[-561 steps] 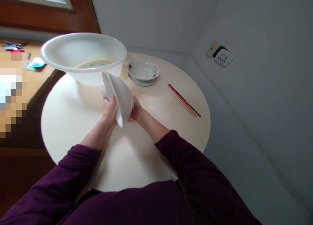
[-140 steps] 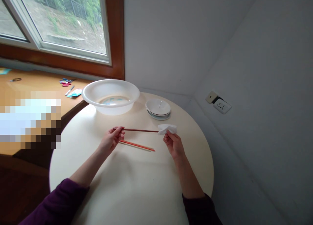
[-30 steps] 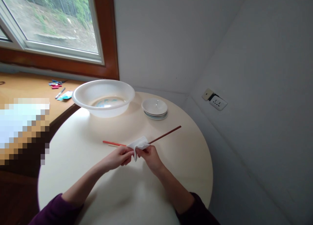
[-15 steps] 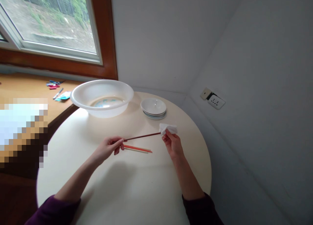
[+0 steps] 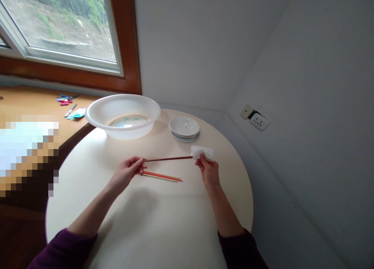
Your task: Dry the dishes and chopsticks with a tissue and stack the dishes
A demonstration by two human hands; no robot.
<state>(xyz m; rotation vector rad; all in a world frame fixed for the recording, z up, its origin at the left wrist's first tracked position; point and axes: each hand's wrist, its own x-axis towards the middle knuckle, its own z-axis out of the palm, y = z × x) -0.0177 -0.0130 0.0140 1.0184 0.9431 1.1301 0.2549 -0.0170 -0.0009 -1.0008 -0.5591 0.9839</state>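
My left hand is closed around one end of a dark brown chopstick, which it holds nearly level above the table. The chopstick's other end goes into a folded white tissue. Thumb and fingers of my right hand pinch that tissue around the stick, and the tip inside is hidden. Below the held stick, a pair of orange chopsticks lies on the white round table, with paler undersides or sticks along their edges. My left hand partly covers their near ends.
Behind my hands stands a large white plastic basin with blue patterning on its bottom. Right of it is a small stack of white dishes. A wooden desk adjoins on the left; a power socket is on the right wall.
My left hand has shifted slightly left and up, so the chopstick lies more level. The tissue in my right hand has moved slightly right, and both hands keep their grip.
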